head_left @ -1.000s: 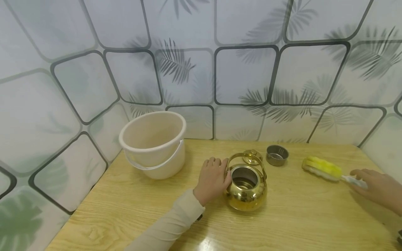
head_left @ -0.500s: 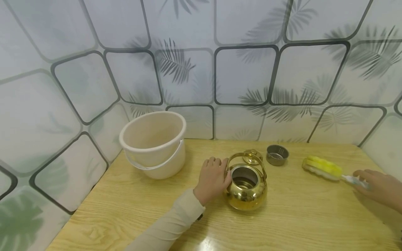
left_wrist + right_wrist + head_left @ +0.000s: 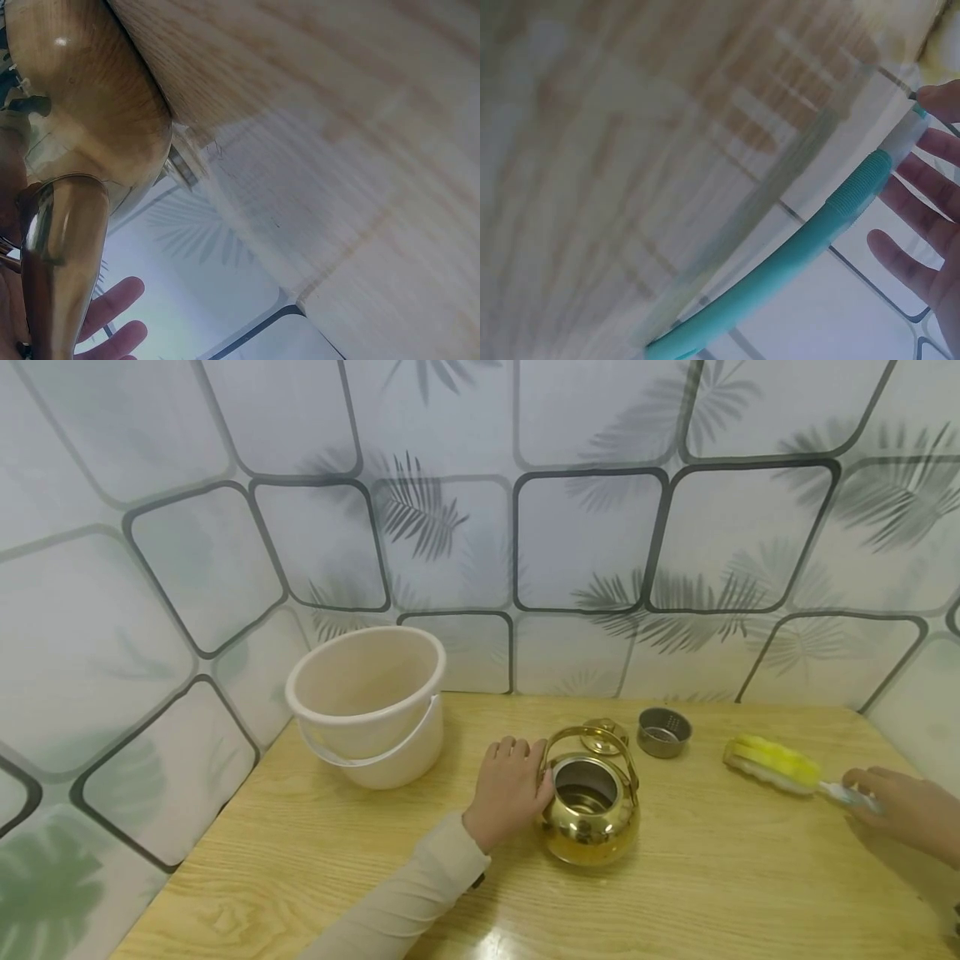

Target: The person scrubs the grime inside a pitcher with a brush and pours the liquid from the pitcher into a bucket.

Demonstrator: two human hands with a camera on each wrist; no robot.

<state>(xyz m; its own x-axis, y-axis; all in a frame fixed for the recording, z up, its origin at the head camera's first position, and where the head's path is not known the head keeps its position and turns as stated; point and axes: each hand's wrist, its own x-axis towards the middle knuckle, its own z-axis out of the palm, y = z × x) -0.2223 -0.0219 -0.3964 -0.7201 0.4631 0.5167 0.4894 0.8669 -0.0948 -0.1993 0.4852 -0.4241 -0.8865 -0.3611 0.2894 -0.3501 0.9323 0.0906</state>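
A shiny gold kettle point(image 3: 588, 839) stands lidless on the table, its carrying handle raised. My left hand point(image 3: 506, 793) rests against its left side, the thumb close below the rim. The left wrist view shows the spout point(image 3: 64, 255) in front of my outstretched fingers point(image 3: 120, 296). At the far right lies a cleaning brush with a yellow and white head point(image 3: 776, 767). My right hand point(image 3: 903, 810) is over its handle; close up, the teal grip point(image 3: 780, 270) passes in front of loosely spread fingers point(image 3: 922, 214), with the thumb by its white neck.
Behind the kettle lies its gold lid point(image 3: 602, 745), with a small metal strainer cup point(image 3: 663, 745) beside it. A white bucket point(image 3: 412, 764) with a bail handle stands at the back left. A patterned wall point(image 3: 585, 543) borders the wooden table point(image 3: 720, 893) behind.
My right hand has shifted slightly to the right along the brush handle. The left hand, kettle and brush have stayed put.
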